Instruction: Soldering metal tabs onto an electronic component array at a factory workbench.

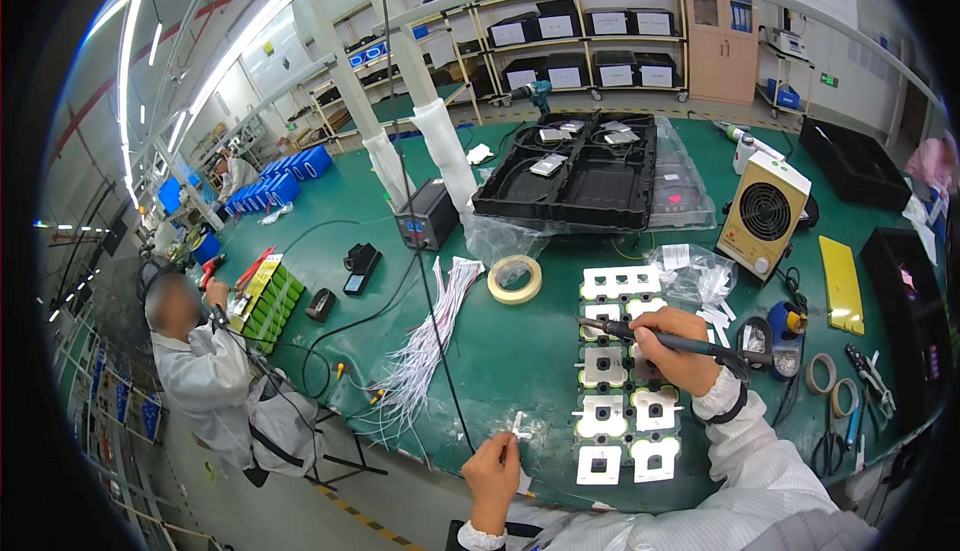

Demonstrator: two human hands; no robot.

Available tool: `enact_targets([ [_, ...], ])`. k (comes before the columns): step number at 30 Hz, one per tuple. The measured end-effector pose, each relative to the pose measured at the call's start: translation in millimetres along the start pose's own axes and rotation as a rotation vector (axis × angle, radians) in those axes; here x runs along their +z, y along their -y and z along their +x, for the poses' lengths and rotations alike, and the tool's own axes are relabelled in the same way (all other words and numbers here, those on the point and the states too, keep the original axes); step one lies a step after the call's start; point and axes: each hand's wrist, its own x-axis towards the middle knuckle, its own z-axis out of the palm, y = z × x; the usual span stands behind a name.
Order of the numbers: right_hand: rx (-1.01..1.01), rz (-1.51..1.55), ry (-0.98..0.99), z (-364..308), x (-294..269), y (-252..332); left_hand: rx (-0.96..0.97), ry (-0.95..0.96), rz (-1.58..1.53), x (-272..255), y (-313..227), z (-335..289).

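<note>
Right hand [672, 347]: soldering iron [618, 329] crosswise, pointing left.

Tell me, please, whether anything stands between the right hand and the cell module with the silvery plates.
Only the soldering iron that the right hand grips: from this view it reaches across the far half of the cell module. Nothing else visible stands between them.

R hand [675, 349] hides pt of cell pack [628, 406] underneath.

White labels [656, 76] on the black bins [556, 8] carry print too small to read.
</note>
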Motion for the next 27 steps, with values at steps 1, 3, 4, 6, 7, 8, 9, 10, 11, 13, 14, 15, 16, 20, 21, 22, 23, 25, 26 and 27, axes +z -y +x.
enact_targets([
  [1, 0.008, -0.002, -0.009, 0.4, -0.1, 0.1, -0.039, -0.015, -0.064, 2.5, 1.4, -0.1],
  [3, -0.004, 0.004, -0.007, 0.8, 0.0, 0.8, -0.004, -0.046, -0.032, 4.0, 2.4, 6.9],
  [4, -0.025, -0.012, -0.017, 0.7, 0.0, 1.3, 0.032, -0.052, -0.017, 2.7, 1.2, 13.1],
  [6, -0.007, 0.012, -0.017, -0.3, -1.4, 2.8, 0.093, -0.091, 0.022, -0.4, -1.8, 35.5],
  [7, -0.002, 0.010, -0.033, -0.5, -1.8, 3.2, 0.169, -0.124, 0.051, -0.5, -5.5, 48.4],
  [8, 0.003, 0.024, -0.019, -0.4, -2.0, 3.5, 0.158, -0.132, 0.053, 0.0, -11.3, 59.8],
  [9, 0.005, 0.012, -0.021, -0.5, -2.3, 3.7, 0.172, -0.166, 0.043, 0.7, -17.5, 71.0],
  [10, 0.001, -0.014, -0.031, -0.4, -2.5, 3.7, 0.168, -0.188, 0.042, 2.8, -23.8, 82.1],
  [11, 0.007, -0.001, -0.023, -0.1, -2.7, 3.5, 0.185, -0.200, 0.032, 6.9, -30.2, 93.0],
  [13, -0.029, -0.026, -0.022, 1.0, -2.5, 2.9, 0.244, -0.233, 0.054, 17.9, -41.7, 111.6],
  [14, -0.022, -0.014, -0.013, 0.9, -2.3, 2.8, 0.256, -0.239, 0.052, 24.0, -46.1, 118.2],
  [15, -0.028, -0.016, -0.015, 1.1, -2.2, 2.8, 0.278, -0.223, 0.048, 30.8, -49.7, 124.4],
  [16, -0.046, -0.031, -0.027, 1.4, -2.3, 2.7, 0.302, -0.209, 0.043, 37.0, -52.1, 129.5],
  [20, -0.033, -0.022, -0.019, 1.6, -2.5, 3.1, 0.323, -0.221, 0.040, 52.3, -54.7, 138.2],
  [21, -0.031, -0.018, -0.019, 1.6, -2.6, 3.0, 0.326, -0.219, 0.037, 54.2, -54.5, 138.6],
  [22, -0.037, -0.026, -0.024, 2.1, -2.6, 2.8, 0.328, -0.220, 0.035, 55.5, -54.1, 139.2],
  [23, -0.028, -0.013, -0.016, 2.5, -2.7, 2.6, 0.327, -0.218, 0.035, 56.2, -53.9, 139.7],
  [25, -0.043, -0.033, -0.028, 2.4, -2.5, 2.1, 0.347, -0.200, 0.037, 57.4, -53.6, 139.9],
  [26, -0.027, -0.021, -0.017, 2.5, -2.3, 1.8, 0.347, -0.199, 0.036, 58.1, -53.7, 140.3],
  [27, -0.026, -0.018, -0.019, 2.6, -2.1, 1.5, 0.348, -0.194, 0.036, 58.9, -53.8, 140.5],
])
